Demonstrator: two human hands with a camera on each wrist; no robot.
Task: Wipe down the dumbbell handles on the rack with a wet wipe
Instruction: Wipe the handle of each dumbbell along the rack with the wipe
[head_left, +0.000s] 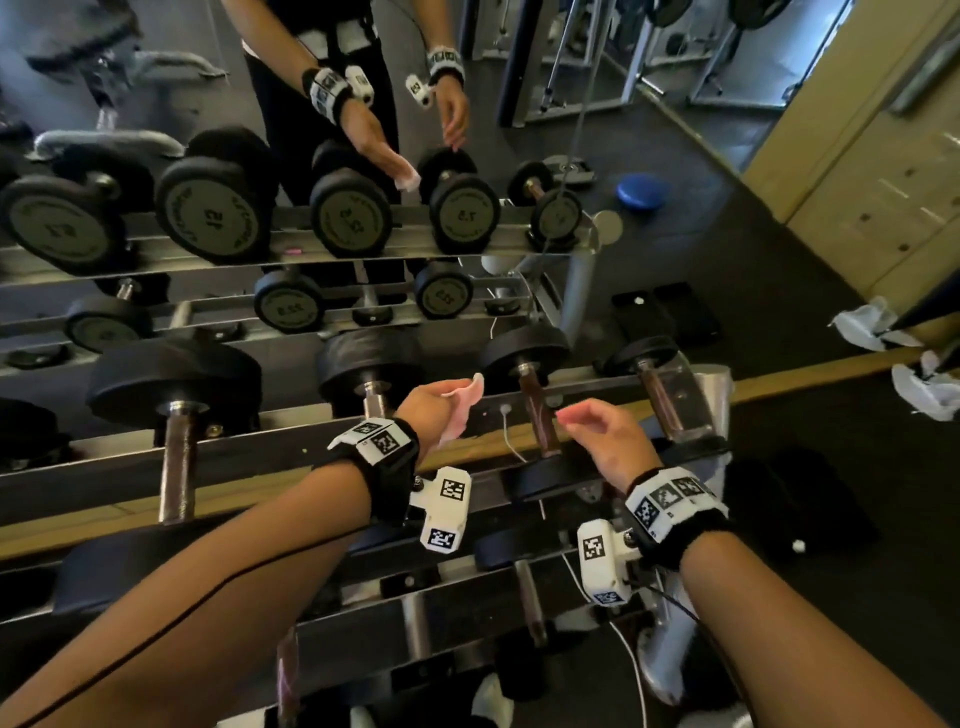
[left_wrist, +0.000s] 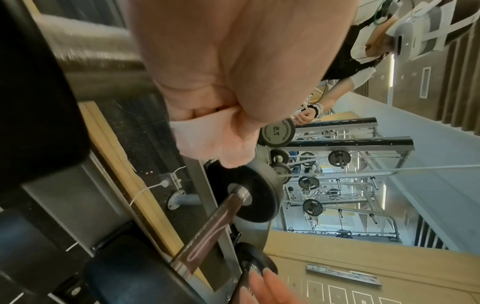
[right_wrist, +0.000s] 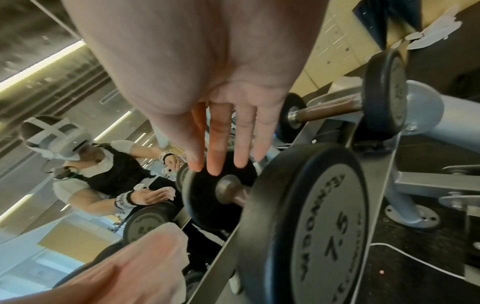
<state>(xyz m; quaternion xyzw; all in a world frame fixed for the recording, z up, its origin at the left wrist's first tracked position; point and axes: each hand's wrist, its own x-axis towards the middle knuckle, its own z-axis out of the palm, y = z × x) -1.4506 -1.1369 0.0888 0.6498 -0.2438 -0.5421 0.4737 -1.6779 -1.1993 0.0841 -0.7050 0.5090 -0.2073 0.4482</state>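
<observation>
A steel rack holds a row of black dumbbells in front of a mirror. My left hand hovers above the top rail and pinches a crumpled pale wet wipe between thumb and fingers. Just right of it lies the 7.5 dumbbell with a brown handle. My right hand floats over that handle with straight, spread fingers and holds nothing. Neither hand touches a dumbbell.
A large dumbbell and a mid-size one sit left of my hands, a small one to the right. A white cable hangs over the rail. Crumpled white wipes lie on the ledge at right.
</observation>
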